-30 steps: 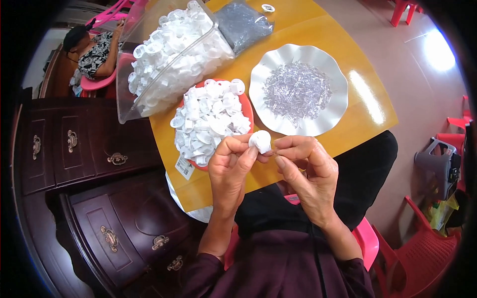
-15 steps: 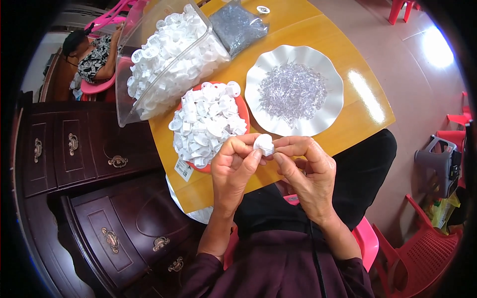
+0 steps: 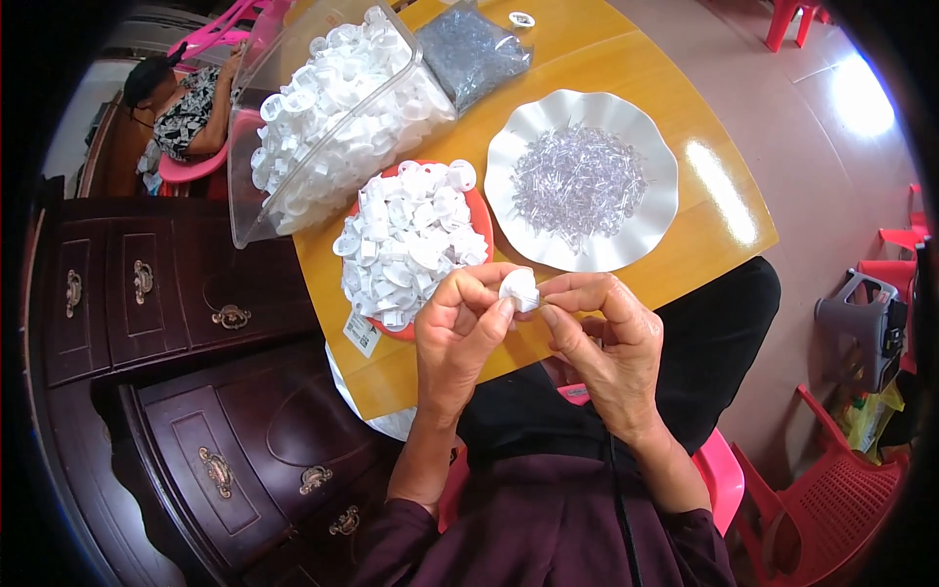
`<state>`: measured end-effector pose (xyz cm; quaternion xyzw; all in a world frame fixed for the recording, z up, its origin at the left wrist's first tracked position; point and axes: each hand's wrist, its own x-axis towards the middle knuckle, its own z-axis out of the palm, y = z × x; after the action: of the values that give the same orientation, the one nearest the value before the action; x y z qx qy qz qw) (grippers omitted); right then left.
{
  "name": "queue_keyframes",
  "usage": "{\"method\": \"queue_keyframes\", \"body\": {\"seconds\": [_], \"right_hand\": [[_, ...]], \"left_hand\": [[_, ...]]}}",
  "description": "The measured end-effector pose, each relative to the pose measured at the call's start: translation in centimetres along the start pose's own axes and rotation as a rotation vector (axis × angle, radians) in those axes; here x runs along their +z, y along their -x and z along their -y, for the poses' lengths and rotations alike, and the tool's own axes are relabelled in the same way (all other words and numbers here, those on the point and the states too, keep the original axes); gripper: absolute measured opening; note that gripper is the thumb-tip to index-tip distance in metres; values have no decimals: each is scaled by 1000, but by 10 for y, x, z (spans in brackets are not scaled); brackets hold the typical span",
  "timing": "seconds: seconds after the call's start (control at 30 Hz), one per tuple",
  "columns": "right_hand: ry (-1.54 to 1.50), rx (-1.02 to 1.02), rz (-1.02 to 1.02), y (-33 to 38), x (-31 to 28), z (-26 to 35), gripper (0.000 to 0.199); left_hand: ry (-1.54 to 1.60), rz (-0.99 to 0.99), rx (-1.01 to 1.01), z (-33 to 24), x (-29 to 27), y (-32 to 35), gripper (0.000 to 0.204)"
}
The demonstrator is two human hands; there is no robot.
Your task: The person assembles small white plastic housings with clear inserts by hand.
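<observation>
Between thumb and fingers, my left hand [image 3: 462,328] pinches a small white plastic piece [image 3: 519,287] with a round disc face. My right hand [image 3: 608,338] is closed in a pinch against the right side of that piece; whatever its fingertips hold is too small to make out. Just beyond my left hand, a red-orange bowl [image 3: 483,217] is heaped with similar white plastic pieces [image 3: 411,235]. Farther off to the right, a white plate with a wavy rim [image 3: 657,227] carries a pile of thin clear plastic pins [image 3: 577,183].
A large clear bin [image 3: 256,210] of white pieces leans at the table's far left, beside a bag of grey material [image 3: 471,57]. All rest on the yellow wooden table [image 3: 709,264]. Dark drawers [image 3: 186,293] stand left; a person [image 3: 191,112] sits beyond. Red chairs [image 3: 831,489] are at right.
The white piece has tilted slightly between my fingers, showing more of its disc face. Both hands stay almost in the same place.
</observation>
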<state>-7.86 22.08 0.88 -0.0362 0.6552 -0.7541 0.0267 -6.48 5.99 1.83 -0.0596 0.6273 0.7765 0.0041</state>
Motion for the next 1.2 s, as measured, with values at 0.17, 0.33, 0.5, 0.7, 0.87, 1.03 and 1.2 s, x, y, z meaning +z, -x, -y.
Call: {"method": "queue_keyframes", "body": {"seconds": [0.17, 0.33, 0.5, 0.7, 0.87, 1.03, 1.2], "right_hand": [[37, -24, 16, -1, -2, 3, 12], [43, -30, 19, -2, -4, 6, 12], [141, -120, 42, -3, -7, 6, 12], [111, -69, 47, -2, -10, 5, 12], [74, -41, 40, -3, -12, 4, 12], [115, -85, 67, -4, -15, 6, 11], [46, -18, 59, -4, -14, 5, 11]], "left_hand": [[-142, 66, 120, 0, -2, -3, 8], [-35, 116, 91, -4, -1, -3, 10], [-111, 126, 134, -1, -3, -2, 12], [-149, 138, 159, 1, -5, -2, 13], [-164, 141, 143, 0, -4, -1, 13], [-96, 162, 105, 0, -7, -1, 17], [-70, 142, 80, 1, -7, 2, 26]]}}
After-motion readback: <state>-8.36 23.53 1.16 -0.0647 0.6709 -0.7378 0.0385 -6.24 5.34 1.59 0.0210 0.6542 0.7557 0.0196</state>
